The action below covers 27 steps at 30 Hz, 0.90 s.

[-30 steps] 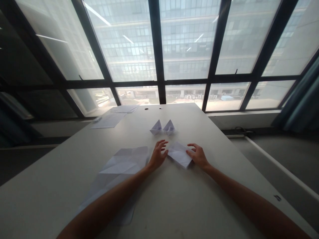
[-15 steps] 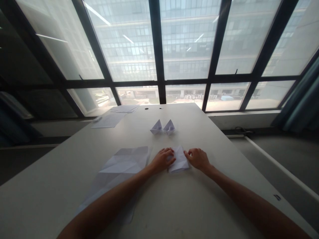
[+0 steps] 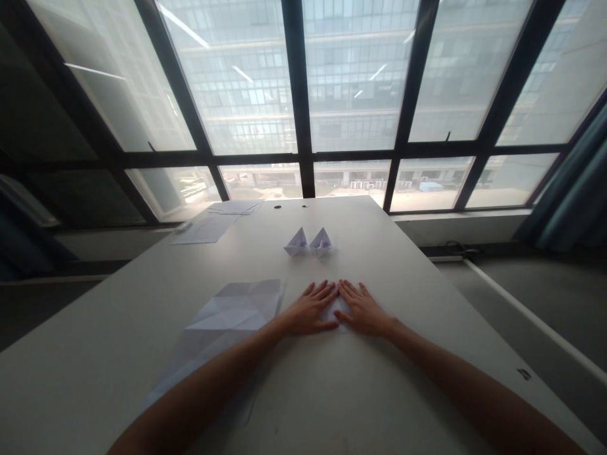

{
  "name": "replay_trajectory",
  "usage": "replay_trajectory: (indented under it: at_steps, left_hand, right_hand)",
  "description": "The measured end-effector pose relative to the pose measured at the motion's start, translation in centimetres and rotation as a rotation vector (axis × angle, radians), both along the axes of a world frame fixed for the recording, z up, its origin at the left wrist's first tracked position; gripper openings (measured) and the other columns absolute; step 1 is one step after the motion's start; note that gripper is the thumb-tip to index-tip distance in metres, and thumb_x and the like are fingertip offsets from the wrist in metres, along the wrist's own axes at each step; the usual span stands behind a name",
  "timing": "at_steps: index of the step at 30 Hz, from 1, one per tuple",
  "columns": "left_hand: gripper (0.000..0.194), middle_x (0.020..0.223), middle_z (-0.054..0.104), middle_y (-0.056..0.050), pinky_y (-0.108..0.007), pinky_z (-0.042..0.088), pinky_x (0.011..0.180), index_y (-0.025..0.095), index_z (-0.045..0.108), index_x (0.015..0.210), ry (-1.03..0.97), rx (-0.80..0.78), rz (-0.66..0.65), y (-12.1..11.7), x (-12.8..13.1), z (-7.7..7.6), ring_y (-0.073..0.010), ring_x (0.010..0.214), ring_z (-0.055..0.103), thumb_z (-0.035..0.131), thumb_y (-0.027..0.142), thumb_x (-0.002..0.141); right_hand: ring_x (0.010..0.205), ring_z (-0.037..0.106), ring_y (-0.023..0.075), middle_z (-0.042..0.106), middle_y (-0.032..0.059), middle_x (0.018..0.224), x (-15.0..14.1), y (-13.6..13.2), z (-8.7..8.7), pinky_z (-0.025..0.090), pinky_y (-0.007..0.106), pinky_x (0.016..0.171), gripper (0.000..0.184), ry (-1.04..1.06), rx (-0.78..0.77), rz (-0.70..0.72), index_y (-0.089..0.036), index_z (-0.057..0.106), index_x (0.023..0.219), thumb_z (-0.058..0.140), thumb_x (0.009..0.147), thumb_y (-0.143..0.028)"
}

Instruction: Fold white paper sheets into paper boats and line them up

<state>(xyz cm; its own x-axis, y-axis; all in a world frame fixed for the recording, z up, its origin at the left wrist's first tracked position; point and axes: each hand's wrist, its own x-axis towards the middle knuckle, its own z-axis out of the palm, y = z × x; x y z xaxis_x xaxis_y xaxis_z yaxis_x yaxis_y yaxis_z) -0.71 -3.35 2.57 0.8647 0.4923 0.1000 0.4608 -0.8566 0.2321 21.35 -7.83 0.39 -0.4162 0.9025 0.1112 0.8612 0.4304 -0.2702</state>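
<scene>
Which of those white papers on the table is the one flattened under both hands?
The small folded paper, nearly hidden beneath the left hand and right hand. The creased sheet lies untouched beside them; two paper boats stand farther off.

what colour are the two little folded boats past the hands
White, plain with no print: the two folded paper boats show best in the head view.
</scene>
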Motion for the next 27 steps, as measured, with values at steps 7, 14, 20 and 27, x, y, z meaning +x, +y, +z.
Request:
replay_trajectory:
  at_steps: [7,14,20,27]
  left_hand:
    - [0.090,0.160,0.018,-0.012,-0.049,0.011,0.118,0.024,0.015,0.156,0.016,0.025,0.004,0.3,-0.1,-0.3,-0.0310,0.148,0.012,0.048,0.071,0.086]
    - [0.087,0.160,0.019,-0.010,-0.049,0.011,0.119,0.026,0.023,0.154,0.008,0.014,0.014,0.4,-0.2,-0.4,-0.0309,0.148,0.014,0.050,0.071,0.085]
    - [0.088,0.160,0.019,-0.011,-0.049,0.011,0.119,0.024,0.021,0.155,0.007,0.020,0.005,0.4,-0.3,-0.5,-0.0309,0.148,0.014,0.047,0.072,0.085]
    - [0.088,0.160,0.017,-0.010,-0.049,0.009,0.119,0.026,0.018,0.155,0.023,0.013,0.005,0.4,-0.2,-0.4,-0.0304,0.148,0.012,0.047,0.072,0.086]
  right_hand:
    - [0.148,0.014,0.0272,0.019,0.0141,0.159,0.6,0.2,0.0,0.001,0.054,0.118,0.080,-0.025,0.014,-0.056,-0.012,0.021,0.154,0.025,0.095,-0.065]
    - [0.148,0.014,0.0285,0.022,0.0141,0.159,1.4,0.7,-0.4,0.001,0.057,0.117,0.076,-0.037,0.025,-0.127,-0.013,0.023,0.154,0.024,0.096,-0.062]
    - [0.148,0.013,0.0282,0.020,0.0148,0.159,1.4,0.7,-0.6,0.005,0.056,0.117,0.074,-0.022,0.020,-0.134,-0.013,0.025,0.153,0.026,0.097,-0.061]
    - [0.149,0.010,0.0270,0.016,0.0150,0.160,1.3,0.3,0.3,0.003,0.054,0.117,0.072,0.009,0.072,-0.080,-0.014,0.024,0.154,0.035,0.096,-0.056]
